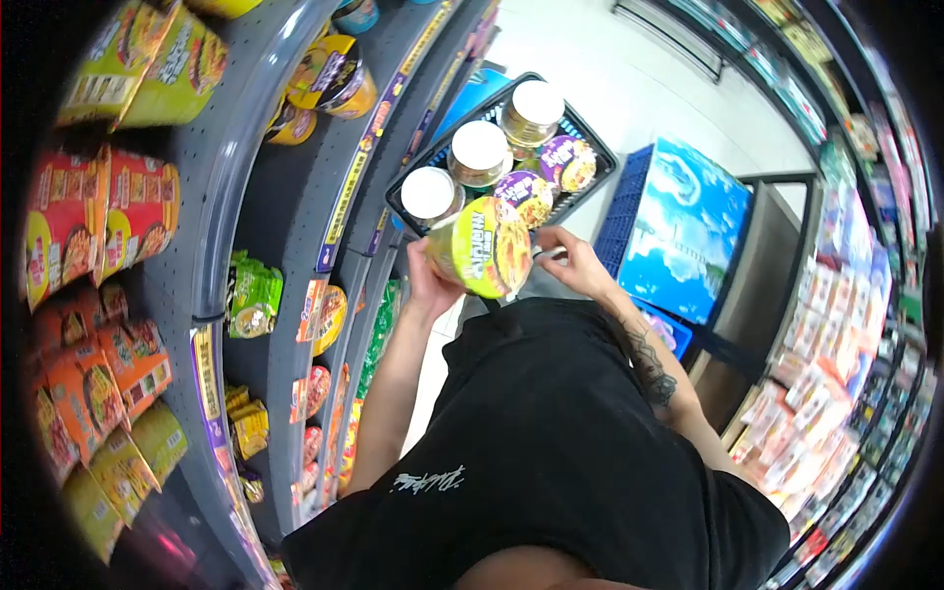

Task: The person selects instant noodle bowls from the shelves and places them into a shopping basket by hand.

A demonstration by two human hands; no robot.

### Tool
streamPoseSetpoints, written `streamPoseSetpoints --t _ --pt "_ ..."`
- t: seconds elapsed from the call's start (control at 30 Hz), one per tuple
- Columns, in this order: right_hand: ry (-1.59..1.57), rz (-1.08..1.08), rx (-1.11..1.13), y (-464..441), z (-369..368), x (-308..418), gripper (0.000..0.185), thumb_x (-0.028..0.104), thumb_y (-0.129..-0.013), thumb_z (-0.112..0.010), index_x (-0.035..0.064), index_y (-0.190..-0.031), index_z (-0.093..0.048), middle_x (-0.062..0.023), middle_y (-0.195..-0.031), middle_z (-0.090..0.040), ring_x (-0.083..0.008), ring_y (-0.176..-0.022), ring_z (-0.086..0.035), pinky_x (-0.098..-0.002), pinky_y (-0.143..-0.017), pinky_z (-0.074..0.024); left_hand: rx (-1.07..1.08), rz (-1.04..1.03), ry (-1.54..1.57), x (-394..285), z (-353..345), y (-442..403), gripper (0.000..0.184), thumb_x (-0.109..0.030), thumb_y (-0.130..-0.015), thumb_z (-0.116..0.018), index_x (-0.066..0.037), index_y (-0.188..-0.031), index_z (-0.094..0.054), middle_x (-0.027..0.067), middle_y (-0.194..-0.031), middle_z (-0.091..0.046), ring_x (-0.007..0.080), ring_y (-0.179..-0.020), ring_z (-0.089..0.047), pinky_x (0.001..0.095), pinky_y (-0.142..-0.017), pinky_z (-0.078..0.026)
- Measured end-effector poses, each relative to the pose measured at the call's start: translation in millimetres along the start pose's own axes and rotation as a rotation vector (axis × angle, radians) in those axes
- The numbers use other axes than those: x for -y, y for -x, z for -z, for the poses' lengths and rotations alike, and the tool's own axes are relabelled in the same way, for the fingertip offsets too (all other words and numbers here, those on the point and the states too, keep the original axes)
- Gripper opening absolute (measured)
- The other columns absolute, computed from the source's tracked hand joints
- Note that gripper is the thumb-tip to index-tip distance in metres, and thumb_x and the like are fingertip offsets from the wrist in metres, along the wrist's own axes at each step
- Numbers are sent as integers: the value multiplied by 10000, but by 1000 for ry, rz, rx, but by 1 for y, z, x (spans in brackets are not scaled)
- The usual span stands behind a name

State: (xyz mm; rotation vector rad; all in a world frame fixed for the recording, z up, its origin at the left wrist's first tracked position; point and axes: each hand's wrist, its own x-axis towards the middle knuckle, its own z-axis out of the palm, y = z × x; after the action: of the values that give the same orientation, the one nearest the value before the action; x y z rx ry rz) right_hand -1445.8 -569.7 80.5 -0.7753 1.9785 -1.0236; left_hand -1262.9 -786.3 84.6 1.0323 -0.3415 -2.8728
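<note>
Black shirt [551, 423]; left grip [435, 283] hugging cup [482, 248], right grip [575, 263] unclear; floor [580, 49] beyond basket rim [602, 146].

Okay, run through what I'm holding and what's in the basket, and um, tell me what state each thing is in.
Green noodle cup: lid on, tilted
Left hand: closed on the cup's side
Right hand: fingers curled beside the cup; grip unclear
Black basket: open-topped, loaded
Jars: white lids on
Purple-lidded cups: covered
</note>
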Motion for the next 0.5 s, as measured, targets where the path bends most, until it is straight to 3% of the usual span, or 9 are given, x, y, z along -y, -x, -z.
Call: streamPoseSetpoints --t 0.03,0.07,0.2,0.23,0.37,0.43,0.5 --pt "-25 140 107 -12 10 24 597 144 -850 -726 25 -1386 -492 -184 -1208 -671 -303 -1143 -643 -411 -960 -515 151 51 42 1 -11 1 710 -549 -941 -346 -52 -1427 -491 131 -1417 -566 275 -1292 -554 474 -1075 -437" --pt "-74 181 263 -21 21 47 831 124 -784 -781 29 -1488 -348 -197 -1397 -547 -309 -1324 -513 -414 -1076 -437 354 29 107 3 -18 5 667 -519 -983 -380 -53 -1454 -460 142 -1433 -554 274 -1278 -570 471 -1069 -461" --pt "-6 452 478 -34 51 115 1063 187 -694 -867 6 -1534 -240 -229 -1512 -373 -356 -1422 -375 -424 -1179 -317 394 -184 252 37 -35 0 508 -369 -1059 -404 -28 -1426 -488 164 -1374 -591 255 -1233 -599 428 -1048 -502" --pt "11 567 505 -40 51 107 1112 221 -667 -896 -10 -1530 -233 -233 -1501 -381 -370 -1420 -374 -428 -1183 -306 360 -221 248 43 -37 -1 511 -371 -1057 -404 -27 -1425 -490 165 -1371 -592 255 -1233 -599 428 -1047 -502" --pt "-139 621 564 -41 53 100 1167 272 -636 -935 -17 -1524 -235 -226 -1501 -382 -366 -1416 -385 -422 -1172 -320 185 -338 189 63 -34 -2 521 -379 -1051 -407 -20 -1418 -498 169 -1362 -597 258 -1234 -598 425 -1044 -503" --pt "-266 433 626 -37 58 95 1168 290 -636 -938 -25 -1515 -237 -229 -1494 -387 -368 -1395 -415 -423 -1153 -348 59 -384 135 71 -23 -1 527 -383 -1047 -408 -17 -1415 -502 172 -1357 -599 259 -1234 -597 424 -1042 -503" --pt "-236 435 650 -36 60 83 1162 295 -642 -937 -27 -1511 -236 -233 -1488 -390 -371 -1381 -431 -419 -1141 -363 -197 -417 43 86 16 -11 532 -387 -1044 -410 -13 -1411 -506 174 -1352 -602 261 -1234 -596 423 -1041 -503"
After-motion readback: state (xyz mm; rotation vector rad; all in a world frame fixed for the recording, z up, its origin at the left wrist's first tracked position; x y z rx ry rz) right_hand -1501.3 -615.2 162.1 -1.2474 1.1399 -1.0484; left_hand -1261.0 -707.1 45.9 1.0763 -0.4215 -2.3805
